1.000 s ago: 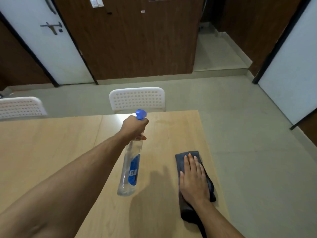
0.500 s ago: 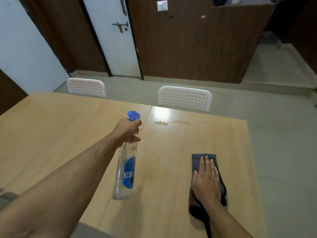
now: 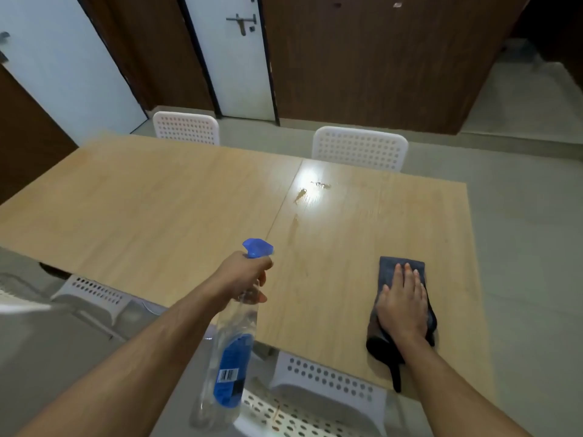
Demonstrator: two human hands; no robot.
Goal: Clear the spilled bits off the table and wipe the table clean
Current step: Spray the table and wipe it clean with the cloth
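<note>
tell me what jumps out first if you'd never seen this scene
The clear spray bottle with a blue nozzle, gripped by the left hand and aimed across the wooden table, draws the eye first. Next comes the right hand pressed flat on a dark cloth near the table's right edge. Farther off, small wet patches shine in the glare near the far side.

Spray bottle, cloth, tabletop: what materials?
Clear spray bottle with blue nozzle: see-through, looks plastic. Dark grey folded cloth: matte, limp, probably microfibre. Light wood-grain table: grain lines and a glossy glare patch suggest laminate or sealed wood.
</note>
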